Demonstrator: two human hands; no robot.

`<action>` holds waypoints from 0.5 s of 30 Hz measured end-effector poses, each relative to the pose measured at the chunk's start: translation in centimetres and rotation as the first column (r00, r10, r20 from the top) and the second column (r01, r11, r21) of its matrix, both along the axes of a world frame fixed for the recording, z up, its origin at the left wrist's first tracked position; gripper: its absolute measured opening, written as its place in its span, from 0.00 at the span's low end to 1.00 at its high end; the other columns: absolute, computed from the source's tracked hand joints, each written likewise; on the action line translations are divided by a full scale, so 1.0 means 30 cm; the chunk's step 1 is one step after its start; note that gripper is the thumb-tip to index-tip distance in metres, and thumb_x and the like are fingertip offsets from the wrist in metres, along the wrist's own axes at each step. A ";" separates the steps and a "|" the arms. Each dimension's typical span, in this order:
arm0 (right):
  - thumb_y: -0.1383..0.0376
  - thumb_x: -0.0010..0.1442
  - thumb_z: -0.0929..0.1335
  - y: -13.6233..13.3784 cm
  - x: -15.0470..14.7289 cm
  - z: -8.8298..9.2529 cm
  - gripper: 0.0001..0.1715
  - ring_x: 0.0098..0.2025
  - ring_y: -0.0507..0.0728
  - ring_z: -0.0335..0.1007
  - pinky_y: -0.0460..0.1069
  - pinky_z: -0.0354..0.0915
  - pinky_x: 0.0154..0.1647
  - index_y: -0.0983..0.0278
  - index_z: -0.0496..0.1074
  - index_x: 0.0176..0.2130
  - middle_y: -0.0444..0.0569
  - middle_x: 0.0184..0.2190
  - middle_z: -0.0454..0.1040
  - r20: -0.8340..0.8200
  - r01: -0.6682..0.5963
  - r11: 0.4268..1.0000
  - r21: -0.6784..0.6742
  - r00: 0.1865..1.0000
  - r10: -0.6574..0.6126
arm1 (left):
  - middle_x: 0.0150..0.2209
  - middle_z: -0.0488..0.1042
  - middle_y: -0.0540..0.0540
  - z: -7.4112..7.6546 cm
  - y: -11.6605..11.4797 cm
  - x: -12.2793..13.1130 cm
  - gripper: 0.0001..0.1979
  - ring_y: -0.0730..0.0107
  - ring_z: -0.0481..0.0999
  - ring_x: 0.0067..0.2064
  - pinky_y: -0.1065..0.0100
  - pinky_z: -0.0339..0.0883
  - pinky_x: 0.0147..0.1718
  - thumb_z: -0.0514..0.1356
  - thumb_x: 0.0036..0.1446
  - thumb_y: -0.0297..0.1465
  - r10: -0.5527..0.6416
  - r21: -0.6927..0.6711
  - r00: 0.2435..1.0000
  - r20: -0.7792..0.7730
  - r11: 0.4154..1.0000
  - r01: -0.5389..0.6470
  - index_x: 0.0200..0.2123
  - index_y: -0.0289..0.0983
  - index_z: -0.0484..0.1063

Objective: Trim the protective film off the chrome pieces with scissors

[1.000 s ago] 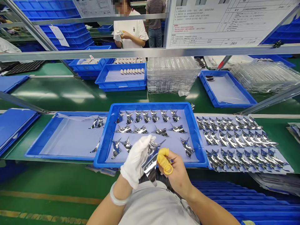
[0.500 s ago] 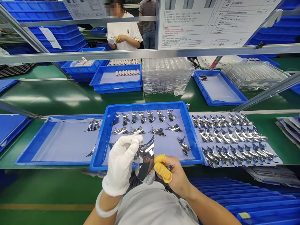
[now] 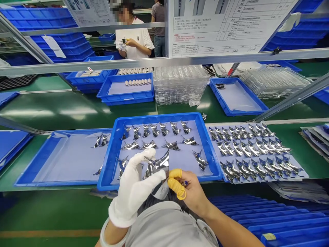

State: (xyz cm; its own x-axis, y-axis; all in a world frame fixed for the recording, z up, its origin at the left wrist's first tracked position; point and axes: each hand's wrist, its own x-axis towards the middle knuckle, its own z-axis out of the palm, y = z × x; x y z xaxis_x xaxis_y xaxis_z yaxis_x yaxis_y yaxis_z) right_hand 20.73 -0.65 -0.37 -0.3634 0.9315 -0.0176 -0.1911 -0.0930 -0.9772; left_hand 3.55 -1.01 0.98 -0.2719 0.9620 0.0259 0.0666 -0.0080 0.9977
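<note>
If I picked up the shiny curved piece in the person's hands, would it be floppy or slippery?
The mirror-finished curved piece is probably stiff: its curve shows no sag between the gloved left hand and the right hand. Its glossy surface may be slippery against bare skin. It likely smudges easily, judging by the white glove and yellow finger cots.

We are opening out the gloved left hand [image 3: 132, 188], no longer pinching the upper tip of the shiny part [image 3: 161, 163] as half a second ago. We are now extending the thumb across the part's front, placing its tip near the capped fingertips [image 3: 175, 173] of the right hand [image 3: 191, 192]. Compared with one second ago, we are presenting a broader face of the part. We are again exposing the near row's leftmost piece [image 3: 122, 165]. We are also seeing the blue tray [image 3: 210, 151] farther left in view.
</note>
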 end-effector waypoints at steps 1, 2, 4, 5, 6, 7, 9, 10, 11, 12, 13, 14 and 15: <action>0.55 0.65 0.71 0.000 0.004 -0.006 0.19 0.22 0.50 0.47 0.47 0.50 0.22 0.62 0.71 0.27 0.39 0.19 0.57 0.033 0.007 0.998 0.060 0.999 -0.009 | 0.51 0.79 0.44 -0.004 -0.004 0.001 0.25 0.52 0.73 0.60 0.52 0.64 0.62 0.75 0.44 0.33 0.005 0.010 1.000 -0.031 1.000 -0.005 0.48 0.43 0.77; 0.57 0.67 0.69 0.000 0.008 -0.012 0.17 0.21 0.50 0.49 0.47 0.52 0.22 0.62 0.72 0.28 0.40 0.19 0.59 0.074 0.009 0.990 0.142 0.997 -0.019 | 0.51 0.79 0.44 -0.007 -0.008 0.001 0.24 0.51 0.72 0.62 0.51 0.63 0.63 0.75 0.45 0.32 0.020 0.028 0.998 -0.058 0.999 -0.018 0.48 0.43 0.77; 0.62 0.69 0.66 0.000 0.017 -0.024 0.14 0.22 0.51 0.56 0.47 0.56 0.24 0.62 0.74 0.31 0.42 0.21 0.65 0.162 0.002 0.937 0.348 0.985 -0.063 | 0.48 0.80 0.45 -0.012 -0.012 0.002 0.18 0.52 0.71 0.62 0.50 0.62 0.64 0.73 0.50 0.31 0.049 0.104 0.994 -0.094 0.994 -0.039 0.45 0.44 0.79; 0.64 0.70 0.65 0.001 0.021 -0.030 0.13 0.23 0.52 0.60 0.47 0.59 0.26 0.62 0.75 0.34 0.45 0.22 0.69 0.199 -0.004 0.888 0.460 0.975 -0.099 | 0.46 0.81 0.46 -0.012 -0.013 0.003 0.14 0.53 0.73 0.60 0.48 0.61 0.64 0.71 0.52 0.30 0.061 0.156 0.992 -0.106 0.987 -0.044 0.44 0.45 0.79; 0.66 0.70 0.64 0.003 0.024 -0.035 0.12 0.25 0.54 0.65 0.48 0.62 0.27 0.62 0.76 0.36 0.47 0.25 0.73 0.225 -0.011 0.825 0.565 0.964 -0.141 | 0.43 0.82 0.48 -0.011 -0.014 0.004 0.11 0.55 0.75 0.57 0.47 0.59 0.65 0.69 0.55 0.29 0.075 0.215 0.990 -0.119 0.975 -0.048 0.42 0.45 0.80; 0.68 0.70 0.64 0.005 0.026 -0.040 0.12 0.27 0.55 0.68 0.48 0.64 0.28 0.62 0.76 0.39 0.49 0.27 0.75 0.241 -0.016 0.757 0.653 0.952 -0.187 | 0.40 0.83 0.49 -0.008 -0.013 0.007 0.09 0.58 0.78 0.53 0.46 0.58 0.66 0.67 0.57 0.29 0.091 0.276 0.987 -0.136 0.960 -0.050 0.42 0.46 0.80; 0.70 0.69 0.63 0.011 0.028 -0.048 0.12 0.30 0.57 0.73 0.48 0.66 0.29 0.62 0.76 0.43 0.52 0.29 0.78 0.246 -0.018 0.639 0.769 0.931 -0.270 | 0.37 0.83 0.52 -0.001 -0.012 0.013 0.09 0.62 0.81 0.45 0.44 0.56 0.66 0.64 0.60 0.27 0.119 0.374 0.979 -0.168 0.926 -0.048 0.41 0.47 0.80; 0.71 0.69 0.63 0.014 0.027 -0.053 0.12 0.30 0.57 0.74 0.48 0.66 0.28 0.62 0.76 0.44 0.52 0.29 0.78 0.241 -0.015 0.597 0.802 0.923 -0.300 | 0.36 0.83 0.52 0.002 -0.012 0.017 0.09 0.63 0.81 0.42 0.43 0.56 0.66 0.63 0.61 0.27 0.132 0.409 0.974 -0.183 0.911 -0.047 0.41 0.47 0.80; 0.71 0.68 0.63 0.016 0.026 -0.059 0.13 0.29 0.57 0.74 0.48 0.66 0.27 0.62 0.76 0.44 0.52 0.28 0.78 0.237 -0.010 0.571 0.821 0.915 -0.326 | 0.35 0.83 0.53 0.004 -0.013 0.021 0.09 0.64 0.80 0.40 0.42 0.56 0.66 0.63 0.61 0.28 0.146 0.434 0.969 -0.200 0.900 -0.046 0.40 0.48 0.81; 0.72 0.68 0.62 0.019 0.025 -0.066 0.14 0.27 0.57 0.74 0.48 0.65 0.26 0.62 0.76 0.44 0.52 0.28 0.78 0.238 -0.006 0.555 0.832 0.908 -0.346 | 0.35 0.83 0.52 0.006 -0.015 0.024 0.09 0.64 0.80 0.38 0.42 0.56 0.65 0.63 0.61 0.28 0.159 0.448 0.963 -0.218 0.893 -0.046 0.40 0.48 0.81; 0.73 0.67 0.62 0.021 0.024 -0.074 0.14 0.26 0.56 0.73 0.48 0.65 0.25 0.62 0.76 0.42 0.52 0.28 0.78 0.241 -0.005 0.546 0.838 0.900 -0.362 | 0.34 0.82 0.52 0.007 -0.017 0.028 0.08 0.64 0.80 0.37 0.41 0.56 0.65 0.63 0.60 0.30 0.171 0.452 0.956 -0.237 0.891 -0.048 0.40 0.48 0.81; 0.74 0.66 0.62 0.023 0.023 -0.081 0.15 0.25 0.56 0.73 0.48 0.64 0.24 0.62 0.76 0.41 0.51 0.27 0.78 0.247 -0.005 0.542 0.841 0.894 -0.375 | 0.34 0.82 0.52 0.008 -0.020 0.030 0.08 0.64 0.79 0.36 0.41 0.56 0.64 0.64 0.60 0.31 0.181 0.453 0.950 -0.255 0.890 -0.048 0.40 0.49 0.81; 0.74 0.65 0.61 0.025 0.022 -0.089 0.16 0.25 0.56 0.73 0.48 0.64 0.24 0.62 0.76 0.40 0.51 0.26 0.78 0.255 -0.007 0.539 0.842 0.886 -0.387 | 0.33 0.82 0.52 0.009 -0.022 0.033 0.07 0.64 0.79 0.35 0.40 0.57 0.64 0.64 0.60 0.32 0.189 0.453 0.943 -0.273 0.890 -0.047 0.40 0.49 0.81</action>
